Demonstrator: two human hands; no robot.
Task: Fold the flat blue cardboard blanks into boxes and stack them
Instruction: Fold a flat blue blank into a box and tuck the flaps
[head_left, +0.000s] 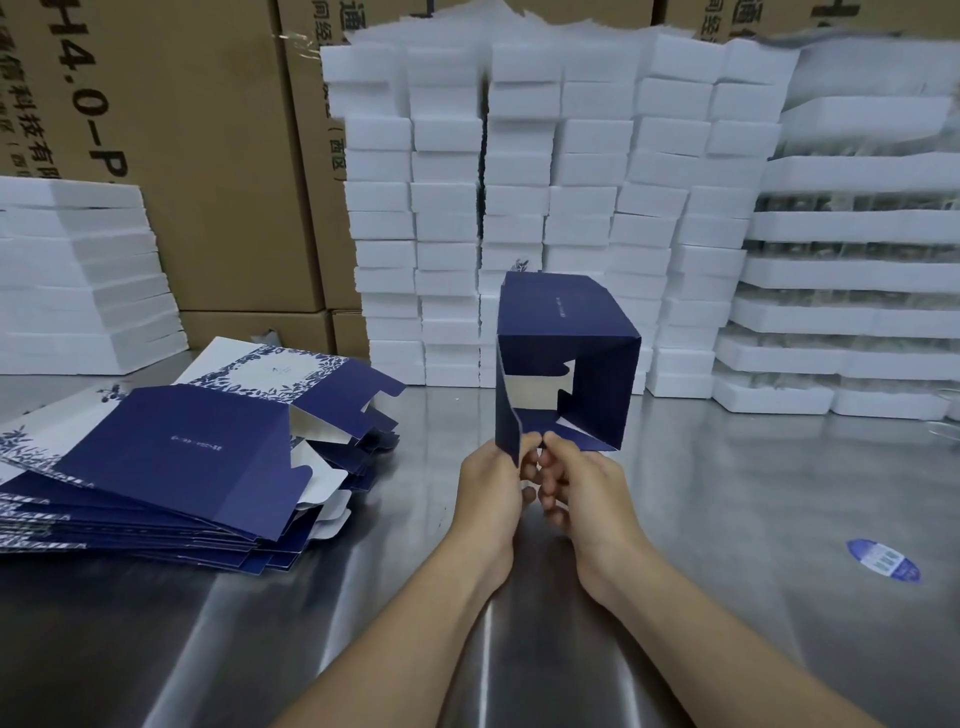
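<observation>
Both hands, left hand (493, 480) and right hand (582, 486), pinch the near flaps of a half-folded blue box (566, 353) mid-frame; flat blanks (171, 467) lie at left.

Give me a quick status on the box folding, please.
Flaps pinched by left hand and right hand. The box open, end unclosed. Spare blanks piled left, clear of hands.
</observation>
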